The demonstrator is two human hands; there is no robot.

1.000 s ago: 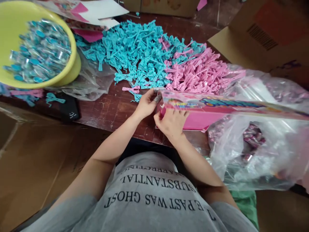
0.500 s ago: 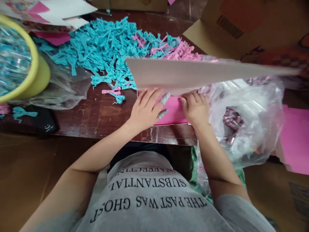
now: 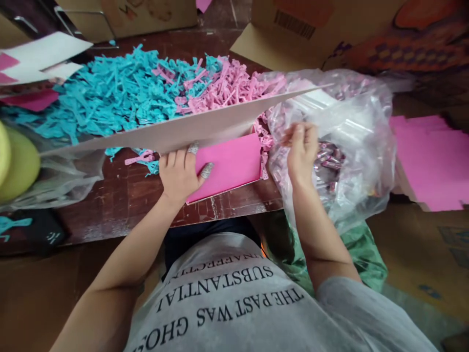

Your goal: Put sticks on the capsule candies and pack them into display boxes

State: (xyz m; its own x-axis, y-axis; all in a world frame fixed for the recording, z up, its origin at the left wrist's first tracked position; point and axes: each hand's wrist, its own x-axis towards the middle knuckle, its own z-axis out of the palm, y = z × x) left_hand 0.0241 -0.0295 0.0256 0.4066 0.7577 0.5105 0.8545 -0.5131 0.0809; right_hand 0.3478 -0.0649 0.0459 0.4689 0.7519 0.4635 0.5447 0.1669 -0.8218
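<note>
A shallow cardboard box (image 3: pixel 234 151) with a pink insert lies at the table's front edge, its pale lid (image 3: pixel 212 120) standing raised along the far side. My left hand (image 3: pixel 179 173) grips the left end of the box, its fingers bent at the lid's fold and the thumb on the pink surface. Grey tape wraps the thumb and one fingertip. To the right of the box, my right hand (image 3: pixel 303 149) hovers at a clear plastic bag (image 3: pixel 362 142) holding small shiny purple-pink pieces (image 3: pixel 330 159). Its fingers curl inward, but motion blurs their tips.
Beyond the lid spreads a heap of blue clips (image 3: pixel 120 93) and pink clips (image 3: pixel 234 83). A yellow bucket (image 3: pixel 22 159) and a black phone-like object (image 3: pixel 46 230) are at the left. Pink sheets (image 3: pixel 432 161) are stacked at the right. Cardboard cartons (image 3: pixel 289 44) stand behind.
My right hand has left the box and moved right to the plastic bag. My left hand has shifted to the box's left end, uncovering more pink surface. The view has turned.
</note>
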